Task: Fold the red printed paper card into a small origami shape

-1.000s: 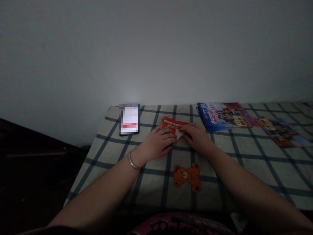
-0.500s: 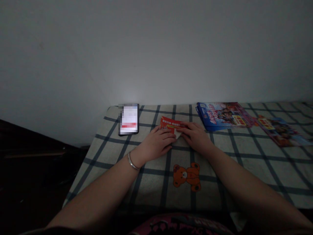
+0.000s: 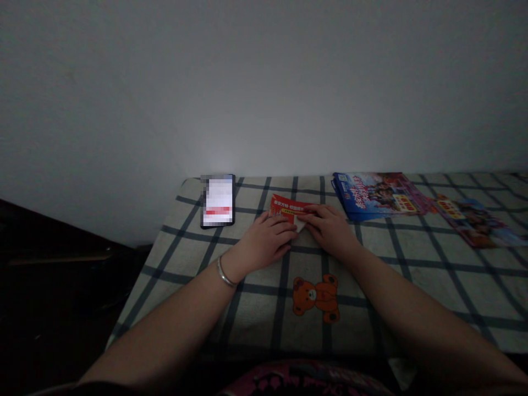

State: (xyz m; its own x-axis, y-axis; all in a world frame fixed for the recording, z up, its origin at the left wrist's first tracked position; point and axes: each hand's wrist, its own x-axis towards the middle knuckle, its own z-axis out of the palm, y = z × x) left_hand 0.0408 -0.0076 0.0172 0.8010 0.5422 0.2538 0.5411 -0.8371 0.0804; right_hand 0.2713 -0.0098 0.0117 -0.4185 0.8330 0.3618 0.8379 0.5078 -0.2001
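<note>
A folded red paper leaflet [image 3: 291, 204] with white and yellow print lies on the checked tablecloth between my hands. My left hand [image 3: 270, 239], with a silver bracelet at the wrist, grips its left and near side, fingers bent over the paper. From the right, my right hand [image 3: 328, 225] holds the other side, its fingertips pressed at a small white corner [image 3: 300, 224] of the paper. The fingers cover much of the leaflet's near edge, so the fold there is partly hidden.
At the left back a phone [image 3: 219, 201] lies with its screen lit. A stack of colourful leaflets [image 3: 375, 193] lies at the right back, another leaflet [image 3: 480, 220] beside it. An orange bear picture [image 3: 315, 297] is on the tablecloth [image 3: 256, 308] nearer me. A wall rises behind.
The leaflet's red upper part shows slightly more between the hands. Both hands have stayed almost in place on it.
</note>
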